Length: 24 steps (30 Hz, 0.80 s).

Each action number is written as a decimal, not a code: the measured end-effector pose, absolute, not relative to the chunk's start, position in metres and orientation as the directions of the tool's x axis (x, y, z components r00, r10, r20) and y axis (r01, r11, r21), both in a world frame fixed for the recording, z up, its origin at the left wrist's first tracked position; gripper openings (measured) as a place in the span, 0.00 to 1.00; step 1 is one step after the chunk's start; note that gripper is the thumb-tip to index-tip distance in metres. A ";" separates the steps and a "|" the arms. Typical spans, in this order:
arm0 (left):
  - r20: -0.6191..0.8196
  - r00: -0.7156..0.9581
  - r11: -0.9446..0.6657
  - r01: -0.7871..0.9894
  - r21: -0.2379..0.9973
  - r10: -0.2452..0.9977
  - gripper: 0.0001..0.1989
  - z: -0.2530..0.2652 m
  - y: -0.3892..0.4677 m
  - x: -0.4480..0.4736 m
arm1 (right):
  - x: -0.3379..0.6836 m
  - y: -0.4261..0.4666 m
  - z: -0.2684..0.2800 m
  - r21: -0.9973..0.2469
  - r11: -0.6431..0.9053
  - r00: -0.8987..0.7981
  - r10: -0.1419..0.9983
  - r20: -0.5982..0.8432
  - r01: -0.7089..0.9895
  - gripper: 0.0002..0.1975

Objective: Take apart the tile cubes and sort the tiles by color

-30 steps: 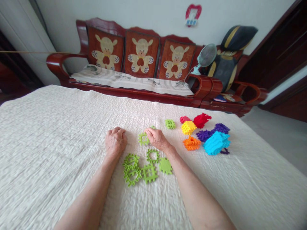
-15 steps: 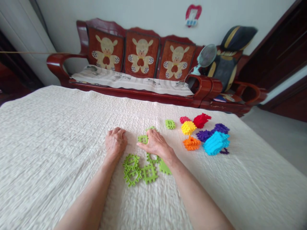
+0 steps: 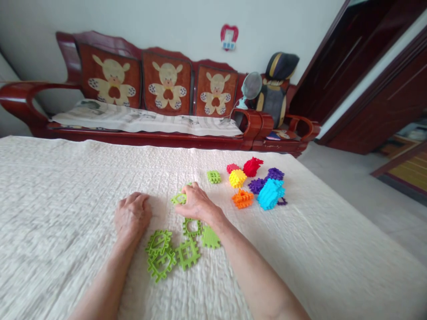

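Observation:
My right hand (image 3: 197, 203) reaches over the cloth with thumb and fingers bent around a green notched building tile (image 3: 179, 198); part of that tile is hidden by the fingers. Another bit of green shows just past the fingertips. My left hand (image 3: 133, 214) rests on the cloth to the left, fingers curled under, with nothing visible in it. Between the forearms lie several more green tiles: an overlapping pair (image 3: 160, 253), a window-like tile (image 3: 187, 254), a tile with a round opening (image 3: 192, 227) and a solid tile (image 3: 211, 237) beside my right wrist.
A small green stack (image 3: 214, 177) sits beyond my right hand. Right of it stand yellow (image 3: 238, 178), red (image 3: 252, 166), orange (image 3: 243, 198), purple (image 3: 256, 186) and light blue (image 3: 271, 194) clusters. Behind the cloth-covered table (image 3: 66, 186) is a wooden sofa (image 3: 147, 137).
The view has turned right, so everything appears shifted left. My right hand stays by the same green tile, which now looks tilted differently. My left hand still rests on the cloth.

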<state>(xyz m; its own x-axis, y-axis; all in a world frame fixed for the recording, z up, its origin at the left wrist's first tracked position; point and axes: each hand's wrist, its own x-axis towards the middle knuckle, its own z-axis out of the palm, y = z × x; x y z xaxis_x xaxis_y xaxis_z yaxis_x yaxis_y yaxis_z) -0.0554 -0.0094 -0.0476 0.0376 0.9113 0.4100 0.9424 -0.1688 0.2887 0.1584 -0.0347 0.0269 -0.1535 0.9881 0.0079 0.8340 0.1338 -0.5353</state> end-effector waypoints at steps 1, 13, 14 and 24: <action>0.411 0.036 -0.167 0.943 0.287 0.911 0.17 -0.048 -0.009 -0.056 | 0.165 -0.029 0.028 -0.557 0.134 -0.123 0.991 0.058 0.819 0.19; 0.409 0.036 -0.169 0.941 0.294 0.912 0.17 -0.046 -0.010 -0.054 | 0.241 0.014 -0.008 -0.565 -0.002 0.344 0.796 0.499 0.825 0.16; 0.414 0.038 -0.172 0.941 0.292 0.910 0.17 -0.046 -0.010 -0.054 | 0.242 0.015 -0.011 -0.562 0.002 0.341 0.793 0.505 0.827 0.16; 0.407 0.028 -0.166 0.937 0.308 0.913 0.17 -0.047 -0.010 -0.054 | 0.241 0.017 -0.025 -0.595 -0.020 0.382 0.783 0.491 0.804 0.14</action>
